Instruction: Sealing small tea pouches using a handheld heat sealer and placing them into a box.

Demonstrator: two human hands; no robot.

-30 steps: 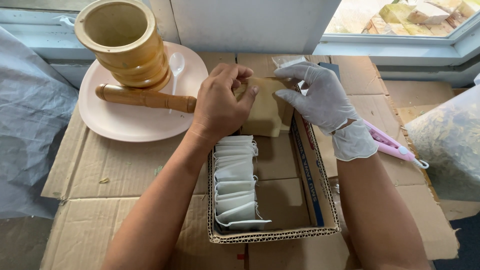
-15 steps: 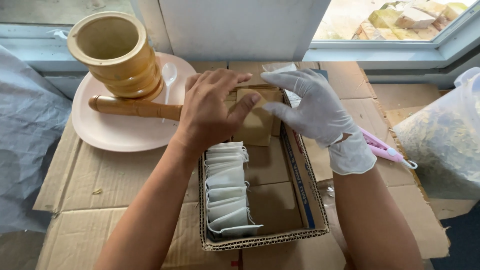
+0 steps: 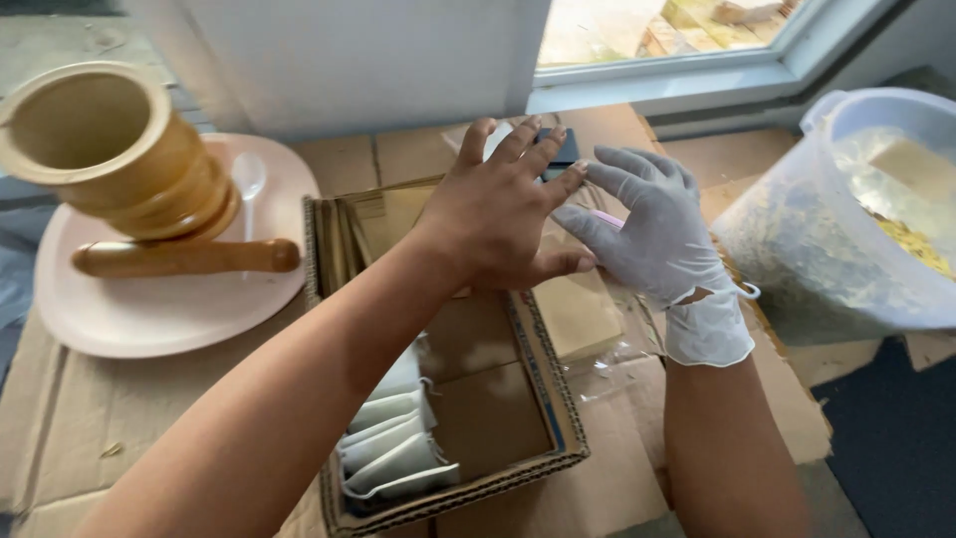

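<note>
- Bare left hand spreads open, fingers splayed, over the far end of a shallow cardboard box on flattened cardboard sheets; gloved right hand lies open beside it, fingertips touching the left, neither closed on anything
- A clear plastic bag with a flat tan packet inside lies just under the right hand, against the box's right wall; it looks light, thin and slippery, best taken by an edge
- White filter sachets stand filed at the near end, soft and easily crushed
- What the palms cover is hidden; a dark object past the fingers cannot be made out
- Wooden mortar and pestle rest on a pink plate; plastic tub at right is cut off
</note>
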